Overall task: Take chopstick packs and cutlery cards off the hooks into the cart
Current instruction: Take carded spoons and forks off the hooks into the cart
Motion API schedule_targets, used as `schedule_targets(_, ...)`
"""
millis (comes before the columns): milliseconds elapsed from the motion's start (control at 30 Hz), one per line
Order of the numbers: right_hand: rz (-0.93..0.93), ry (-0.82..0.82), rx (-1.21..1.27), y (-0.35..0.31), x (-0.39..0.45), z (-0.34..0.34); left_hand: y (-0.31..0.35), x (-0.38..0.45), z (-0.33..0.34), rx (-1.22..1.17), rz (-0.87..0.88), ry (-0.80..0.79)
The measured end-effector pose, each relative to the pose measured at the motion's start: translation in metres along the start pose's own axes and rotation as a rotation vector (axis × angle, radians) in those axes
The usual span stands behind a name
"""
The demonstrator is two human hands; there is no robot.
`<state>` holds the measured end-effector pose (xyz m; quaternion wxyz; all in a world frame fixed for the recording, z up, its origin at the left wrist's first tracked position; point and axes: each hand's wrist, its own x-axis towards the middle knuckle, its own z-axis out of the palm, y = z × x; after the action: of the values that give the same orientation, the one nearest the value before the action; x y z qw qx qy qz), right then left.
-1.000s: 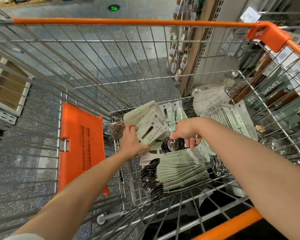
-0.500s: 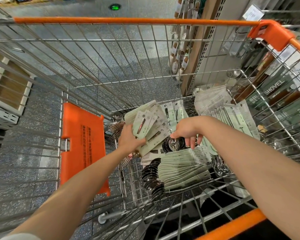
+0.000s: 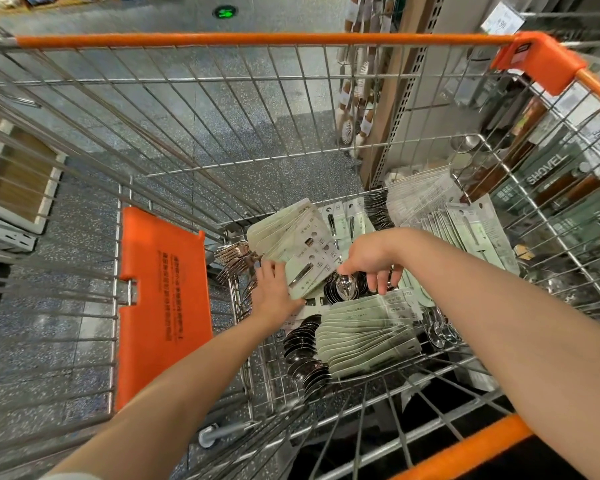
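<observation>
Several card stacks [image 3: 368,336] already lie in the cart [image 3: 257,39]; the left hand [image 3: 274,292] holds a fan of cards [image 3: 298,251] low inside, the right hand [image 3: 368,258] pinching its edge, hooks unseen.

Glossy metal spoons [image 3: 343,289], seemingly matt paper cards [image 3: 364,337], steel-wire cart [image 3: 222,133]

A speckled grey floor [image 3: 250,133] fills the background. On it, far beyond the orange flap [image 3: 163,303], glows a green floor marker [image 3: 225,12]. Right of that marker stands a perforated shelf upright [image 3: 406,98], with hairbrushes [image 3: 352,123] hanging just beside it. Further right hang a white price tag [image 3: 503,19] and dark packs lettered SHOVEL [image 3: 548,171] (partly hidden by wire). Left of the flap sits a wooden slatted rack [image 3: 14,178].
</observation>
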<state>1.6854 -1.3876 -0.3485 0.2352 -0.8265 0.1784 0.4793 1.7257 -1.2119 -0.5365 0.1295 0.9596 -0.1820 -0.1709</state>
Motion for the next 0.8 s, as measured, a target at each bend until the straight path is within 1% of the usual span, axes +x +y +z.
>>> schedule_targets(133,-0.006,-0.001,0.008,0.0,-0.002,-0.001,-0.003,0.004,-0.004,-0.046,-0.062,-0.02)
schedule_targets(300,-0.018,-0.009,0.016,0.0,-0.002,-0.002,-0.021,0.001,-0.008,-0.184,-0.068,0.019)
schedule_targets(433,-0.018,-0.01,0.014,0.0,0.001,-0.002,-0.027,0.013,-0.016,-0.266,-0.164,0.037)
schedule_targets(500,-0.014,-0.004,0.011,0.002,0.002,-0.003,-0.026,0.017,-0.018,-0.258,-0.199,0.027)
schedule_targets(600,-0.007,-0.003,0.015,0.004,0.005,-0.003,-0.023,0.019,-0.017,-0.172,-0.166,-0.009)
schedule_targets(800,0.0,-0.001,0.025,0.006,0.007,-0.003,-0.019,0.02,-0.018,-0.077,-0.128,-0.036)
